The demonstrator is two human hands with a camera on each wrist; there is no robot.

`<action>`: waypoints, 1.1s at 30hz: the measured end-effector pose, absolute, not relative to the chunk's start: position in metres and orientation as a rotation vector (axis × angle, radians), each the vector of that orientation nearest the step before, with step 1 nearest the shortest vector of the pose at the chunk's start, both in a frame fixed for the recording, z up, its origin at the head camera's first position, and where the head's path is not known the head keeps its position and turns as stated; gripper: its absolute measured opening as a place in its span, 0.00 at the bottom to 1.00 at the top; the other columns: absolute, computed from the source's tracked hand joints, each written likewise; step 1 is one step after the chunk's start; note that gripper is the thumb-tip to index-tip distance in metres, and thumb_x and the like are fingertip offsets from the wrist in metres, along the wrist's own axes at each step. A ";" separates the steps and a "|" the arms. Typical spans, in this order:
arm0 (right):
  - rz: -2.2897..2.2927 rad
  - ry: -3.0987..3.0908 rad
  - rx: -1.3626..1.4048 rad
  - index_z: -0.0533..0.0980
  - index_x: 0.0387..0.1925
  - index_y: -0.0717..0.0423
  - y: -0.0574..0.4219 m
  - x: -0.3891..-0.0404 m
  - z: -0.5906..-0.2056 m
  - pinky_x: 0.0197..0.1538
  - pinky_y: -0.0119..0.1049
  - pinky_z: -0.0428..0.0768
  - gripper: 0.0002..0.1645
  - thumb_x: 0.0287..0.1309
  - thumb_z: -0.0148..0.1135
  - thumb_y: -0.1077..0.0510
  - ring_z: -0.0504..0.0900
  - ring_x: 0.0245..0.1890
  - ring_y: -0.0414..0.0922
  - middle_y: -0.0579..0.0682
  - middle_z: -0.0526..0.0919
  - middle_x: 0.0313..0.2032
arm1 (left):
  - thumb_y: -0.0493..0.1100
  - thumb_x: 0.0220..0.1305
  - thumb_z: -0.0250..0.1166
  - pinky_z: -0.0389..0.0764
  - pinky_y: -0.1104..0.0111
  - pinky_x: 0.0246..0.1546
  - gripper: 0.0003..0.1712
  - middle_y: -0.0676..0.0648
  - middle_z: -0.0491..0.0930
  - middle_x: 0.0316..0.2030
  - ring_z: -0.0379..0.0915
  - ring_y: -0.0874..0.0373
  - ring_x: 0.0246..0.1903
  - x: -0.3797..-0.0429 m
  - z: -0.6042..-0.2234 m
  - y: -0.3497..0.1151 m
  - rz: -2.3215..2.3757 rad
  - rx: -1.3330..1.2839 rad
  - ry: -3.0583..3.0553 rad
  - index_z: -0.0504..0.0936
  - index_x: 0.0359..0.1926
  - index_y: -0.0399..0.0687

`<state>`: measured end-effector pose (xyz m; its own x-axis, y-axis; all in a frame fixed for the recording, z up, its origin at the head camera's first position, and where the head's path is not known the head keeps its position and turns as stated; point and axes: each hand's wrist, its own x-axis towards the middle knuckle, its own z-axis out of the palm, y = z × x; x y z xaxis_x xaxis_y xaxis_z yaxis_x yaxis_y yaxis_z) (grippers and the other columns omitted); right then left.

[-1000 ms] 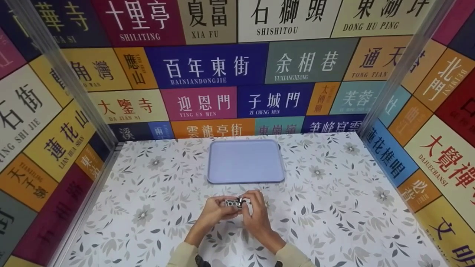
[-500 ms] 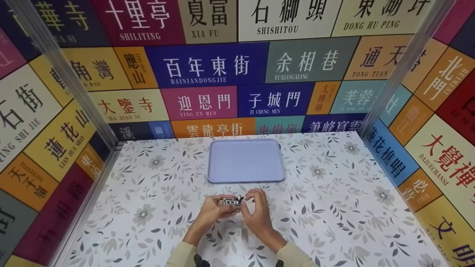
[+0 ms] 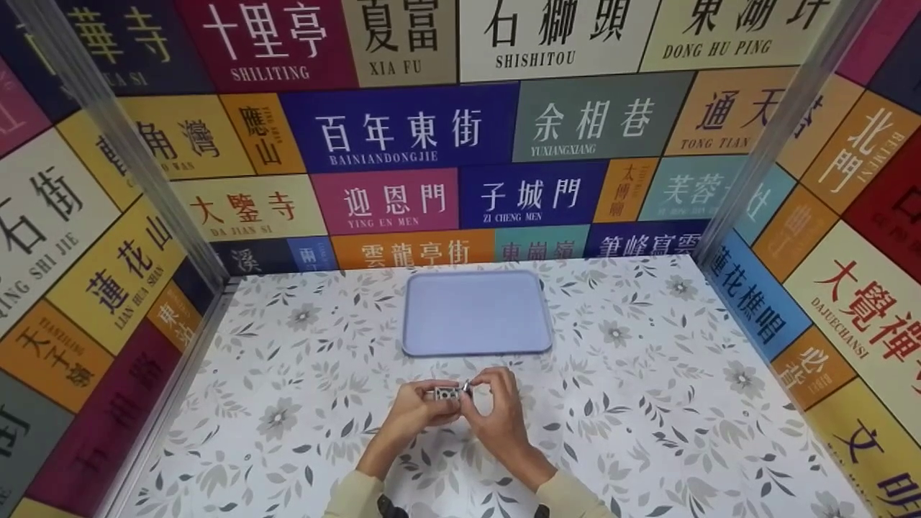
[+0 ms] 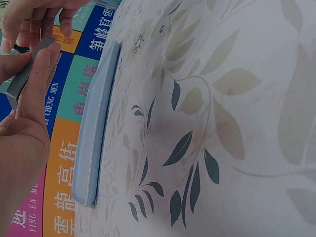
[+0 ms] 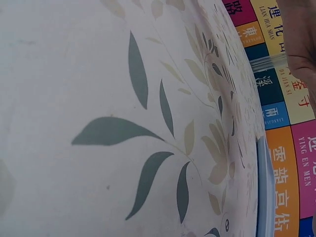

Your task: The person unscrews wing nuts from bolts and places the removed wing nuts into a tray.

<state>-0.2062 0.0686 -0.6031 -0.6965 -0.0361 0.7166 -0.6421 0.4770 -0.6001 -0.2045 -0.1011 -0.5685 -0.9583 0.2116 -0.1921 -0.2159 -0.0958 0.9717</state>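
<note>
A small grey rectangular block [image 3: 447,393] with round holes in its face is held over the table in front of the tray. My left hand [image 3: 414,409] grips its left part between thumb and fingers. In the left wrist view, the thumb presses one side of the grey block [image 4: 25,79] and the fingers back the other. A shiny metal piece [image 3: 467,387] sits at the block's right end, where my right hand [image 3: 500,414] pinches with thumb and forefinger. In the right wrist view just part of a hand [image 5: 301,49] shows, with the block out of frame.
A pale lilac tray [image 3: 477,314] lies beyond the hands, toward the back wall. The table [image 3: 288,374] has a white cover with grey leaves and flowers. Panels with large lettering [image 3: 399,126] enclose it at the back and both sides.
The right thumb and forefinger have shifted slightly about the shiny end, and the metal piece now stands more upright. The left hand keeps its grip on the block, almost in place.
</note>
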 end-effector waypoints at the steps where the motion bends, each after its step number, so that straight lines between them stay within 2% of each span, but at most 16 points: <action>1: 1.219 -2.078 0.560 0.75 0.38 0.53 0.069 -0.207 -0.603 0.44 0.35 0.76 0.12 0.54 0.70 0.60 0.74 0.45 0.41 0.47 0.75 0.42 | 0.31 0.55 0.69 0.91 0.67 0.42 0.25 0.41 0.88 0.39 0.87 0.57 0.36 -0.204 -0.568 -0.101 2.131 -0.003 1.895 0.80 0.56 0.28; 11: 1.225 -2.108 0.642 0.77 0.40 0.54 0.071 -0.209 -0.600 0.45 0.35 0.79 0.12 0.53 0.65 0.66 0.74 0.46 0.42 0.48 0.76 0.43 | 0.29 0.55 0.68 0.91 0.67 0.43 0.24 0.38 0.88 0.40 0.87 0.57 0.35 -0.205 -0.569 -0.101 2.133 0.010 1.888 0.80 0.55 0.26; 20: 1.259 -2.099 0.654 0.77 0.36 0.54 0.069 -0.210 -0.595 0.44 0.32 0.78 0.15 0.46 0.58 0.71 0.74 0.44 0.41 0.48 0.77 0.42 | 0.30 0.55 0.67 0.91 0.66 0.43 0.24 0.37 0.88 0.40 0.89 0.48 0.38 -0.204 -0.570 -0.104 2.122 0.043 1.883 0.80 0.55 0.26; 26: 1.252 -2.107 0.647 0.78 0.36 0.51 0.068 -0.211 -0.594 0.43 0.31 0.78 0.16 0.48 0.57 0.72 0.74 0.45 0.41 0.47 0.77 0.42 | 0.28 0.56 0.65 0.91 0.67 0.44 0.24 0.37 0.87 0.42 0.88 0.44 0.41 -0.205 -0.570 -0.103 2.146 0.025 1.840 0.79 0.55 0.25; 33: 1.247 -2.109 0.639 0.78 0.36 0.52 0.069 -0.212 -0.592 0.42 0.31 0.79 0.15 0.49 0.59 0.73 0.74 0.45 0.40 0.47 0.77 0.42 | 0.29 0.56 0.65 0.91 0.68 0.43 0.24 0.37 0.87 0.42 0.88 0.47 0.39 -0.205 -0.569 -0.102 2.129 0.010 1.867 0.79 0.56 0.26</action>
